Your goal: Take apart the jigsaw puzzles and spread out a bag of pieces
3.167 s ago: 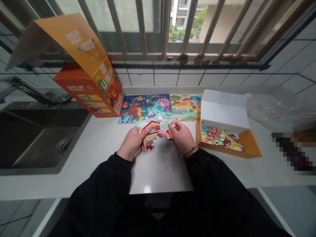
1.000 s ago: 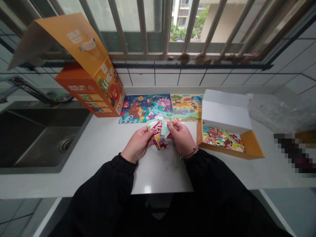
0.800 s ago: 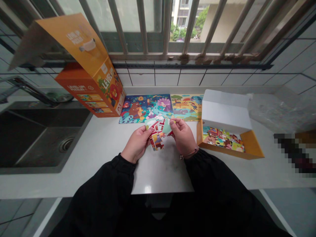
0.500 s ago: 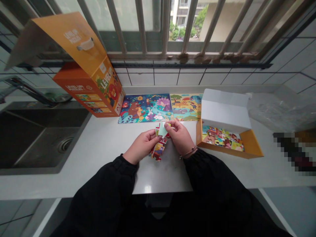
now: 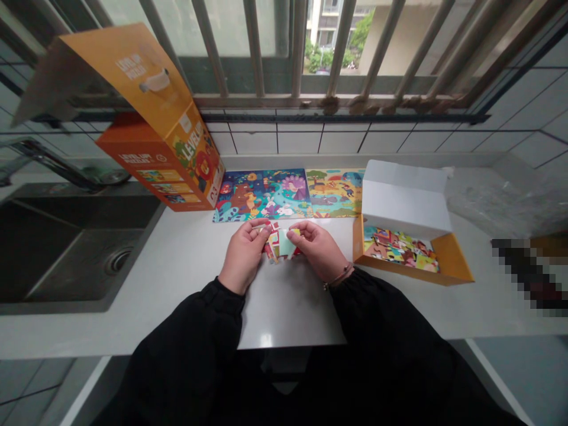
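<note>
My left hand (image 5: 242, 255) and my right hand (image 5: 318, 250) are both closed on a small bunch of joined puzzle pieces (image 5: 280, 244), red, yellow and pale green, held between them just above the white counter (image 5: 186, 260). Right behind my hands lie two finished picture puzzles, a blue one (image 5: 261, 194) and a yellow one (image 5: 335, 192). To the right of my right hand sits an orange tray box (image 5: 450, 260) with several loose coloured pieces (image 5: 399, 247) in it.
A tall orange puzzle box (image 5: 177, 160) with its lid flap raised stands at the back left. A steel sink (image 5: 66, 248) fills the left. A white box insert (image 5: 406, 198) rests on the tray box. Clear plastic wrap (image 5: 501, 195) lies at the far right.
The bunch of pieces has been turned and folded in my hands and now sits more compact between them. My hands have moved slightly closer together.
</note>
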`<action>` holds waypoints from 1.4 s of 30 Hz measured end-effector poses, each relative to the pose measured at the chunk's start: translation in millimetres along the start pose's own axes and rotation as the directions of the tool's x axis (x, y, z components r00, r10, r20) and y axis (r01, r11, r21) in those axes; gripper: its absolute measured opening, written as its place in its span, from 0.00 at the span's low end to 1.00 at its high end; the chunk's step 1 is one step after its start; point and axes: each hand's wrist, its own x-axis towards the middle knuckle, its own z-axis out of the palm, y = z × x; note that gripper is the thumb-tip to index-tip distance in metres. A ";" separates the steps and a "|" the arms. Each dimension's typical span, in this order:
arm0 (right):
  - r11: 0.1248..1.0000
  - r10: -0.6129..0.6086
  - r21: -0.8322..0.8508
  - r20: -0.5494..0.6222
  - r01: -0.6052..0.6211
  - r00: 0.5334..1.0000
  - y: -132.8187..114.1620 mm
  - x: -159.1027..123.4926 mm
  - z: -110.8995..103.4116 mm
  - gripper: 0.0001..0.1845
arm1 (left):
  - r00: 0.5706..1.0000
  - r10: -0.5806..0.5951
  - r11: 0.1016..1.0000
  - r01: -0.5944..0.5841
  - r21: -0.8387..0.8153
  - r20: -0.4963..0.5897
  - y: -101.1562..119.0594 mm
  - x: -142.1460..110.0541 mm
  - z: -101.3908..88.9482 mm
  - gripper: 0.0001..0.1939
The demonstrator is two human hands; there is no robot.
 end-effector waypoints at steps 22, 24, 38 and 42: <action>0.975 -0.004 -0.212 0.259 0.061 0.966 -1.4 -6.5 0.4 0.25 | 0.962 -0.243 0.931 0.267 -0.251 0.121 16.5 0.5 -5.1 0.15; 0.972 0.005 -0.227 0.257 0.056 0.966 -3.4 -7.4 1.1 0.26 | 0.981 -0.187 0.948 0.195 -0.252 0.055 17.1 0.8 -4.7 0.17; 0.963 -0.162 -0.225 -0.045 0.148 0.986 -8.4 -5.3 -1.2 0.29 | 0.983 -0.082 0.997 0.079 0.028 0.162 8.9 -9.5 4.5 0.25; 0.875 -0.270 -0.444 -0.122 0.191 0.955 -5.0 -4.5 1.8 0.25 | 0.960 -0.081 0.996 0.066 0.064 0.266 7.2 -15.3 12.0 0.28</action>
